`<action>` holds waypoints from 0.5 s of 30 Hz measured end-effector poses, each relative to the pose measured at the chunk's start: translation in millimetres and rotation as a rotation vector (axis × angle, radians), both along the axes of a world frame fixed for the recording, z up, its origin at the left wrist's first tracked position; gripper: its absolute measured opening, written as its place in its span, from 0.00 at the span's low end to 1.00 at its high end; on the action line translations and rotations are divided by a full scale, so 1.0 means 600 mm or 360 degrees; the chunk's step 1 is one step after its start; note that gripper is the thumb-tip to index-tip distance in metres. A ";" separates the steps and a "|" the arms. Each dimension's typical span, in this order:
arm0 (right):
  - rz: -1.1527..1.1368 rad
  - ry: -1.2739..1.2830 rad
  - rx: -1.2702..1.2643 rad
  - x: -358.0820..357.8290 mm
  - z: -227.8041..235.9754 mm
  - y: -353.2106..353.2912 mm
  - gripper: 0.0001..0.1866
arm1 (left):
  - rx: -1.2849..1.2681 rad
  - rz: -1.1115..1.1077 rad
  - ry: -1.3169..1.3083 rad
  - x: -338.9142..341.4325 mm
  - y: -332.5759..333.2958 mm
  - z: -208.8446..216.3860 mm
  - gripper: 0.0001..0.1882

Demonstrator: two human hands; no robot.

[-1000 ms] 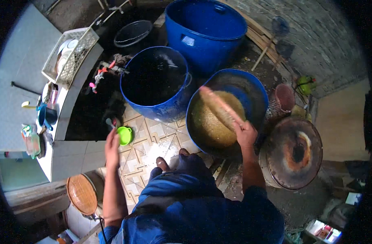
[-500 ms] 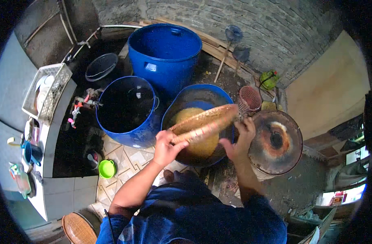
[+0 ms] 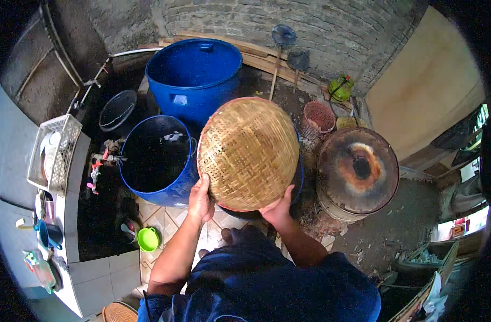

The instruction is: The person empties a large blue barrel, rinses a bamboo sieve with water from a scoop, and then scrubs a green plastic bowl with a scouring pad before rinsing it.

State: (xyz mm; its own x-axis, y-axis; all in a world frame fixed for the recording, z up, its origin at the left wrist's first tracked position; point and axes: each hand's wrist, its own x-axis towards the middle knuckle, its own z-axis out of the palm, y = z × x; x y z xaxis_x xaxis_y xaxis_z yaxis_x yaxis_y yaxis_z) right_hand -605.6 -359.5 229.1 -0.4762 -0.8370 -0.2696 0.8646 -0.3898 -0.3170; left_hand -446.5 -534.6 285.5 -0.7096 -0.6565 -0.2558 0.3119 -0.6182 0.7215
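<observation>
A round woven bamboo basket (image 3: 249, 153) is held up in front of me, its domed, woven underside facing me. My left hand (image 3: 201, 202) grips the reddish rim at the lower left, thumb lying on the weave. Along the lower right edge, my right hand (image 3: 279, 211) holds the rim, its other fingers hidden beneath. Behind the basket, a blue tub (image 3: 301, 185) shows only as a strip of rim; what it holds is covered.
Two blue barrels (image 3: 173, 185) (image 3: 208, 99) stand to the left and behind. On the right is a drum with a rusty round lid (image 3: 357, 201), near a red plastic basket (image 3: 319, 116). A green bowl (image 3: 148, 239) sits by the tiled counter (image 3: 103, 273).
The bamboo basket has turned from edge-on to underside toward me, now hiding the yellow contents of the tub. My right hand has come in from the right and closed on the rim.
</observation>
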 end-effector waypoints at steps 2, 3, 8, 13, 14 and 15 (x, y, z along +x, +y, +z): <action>-0.0207 -0.0006 0.0016 -0.044 0.008 -0.005 0.48 | -0.0089 -0.0133 -0.0076 0.000 -0.002 -0.019 0.33; -0.0312 -0.0008 0.0029 -0.066 0.015 -0.004 0.46 | -0.0074 -0.0167 -0.0210 0.007 0.000 -0.019 0.34; -0.0670 0.0312 0.0416 -0.129 0.034 0.002 0.39 | -0.0085 -0.0227 -0.0693 0.079 -0.001 -0.038 0.42; -0.0825 0.0235 0.0773 -0.182 -0.090 0.052 0.39 | -0.0007 -0.0174 -0.0835 0.166 -0.013 -0.074 0.40; -0.0828 0.0289 0.0806 -0.195 -0.128 0.065 0.39 | 0.0021 -0.0160 -0.0857 0.178 -0.014 -0.082 0.40; -0.0825 0.0338 0.0840 -0.194 -0.143 0.068 0.39 | 0.0049 -0.0143 -0.0891 0.195 -0.014 -0.090 0.40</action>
